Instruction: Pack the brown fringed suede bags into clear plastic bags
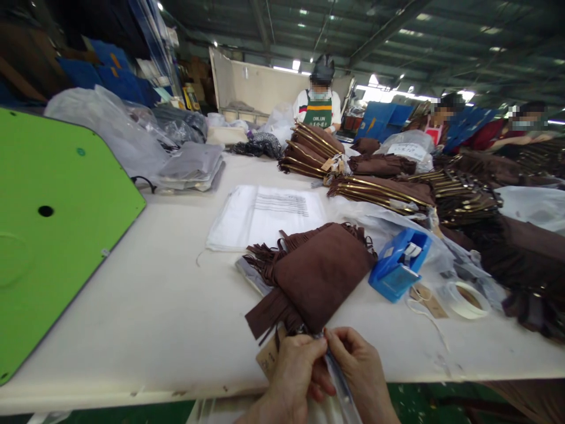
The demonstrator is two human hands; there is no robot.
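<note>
1. Pinching one pale shiny strip (342, 386) at its upper end, two bare hands meet at the near corner of one brown fringed bag (329, 271). The left hand (291, 371) has thumb and forefinger closed on it, other fingers curled beneath; the right hand (359, 365) has thumb and forefinger shut likewise. The exact grip is partly hidden.
2. One brown card tag (267, 358) hangs beside the left hand, its marks too small to read. The bag lies on the pale table (168, 306), over a greyish packet (253, 274).
3. Right of the bag: one blue tape dispenser (397, 274), one roll of white tape (479, 309) and a second brown tag (435, 303) with white string.
4. One green panel (66, 247) stands at left. Just beyond the bag lie white plastic bags (233, 221), the top one printed with several unreadable lines.
5. Farther right are at least three gold-edged brown bundles (384, 191), then one clear bag (426, 141) with a white label (406, 151), illegible.
6. Three co-workers stand at the back; the green apron (318, 111) of one seems to read "OMLUN".
</note>
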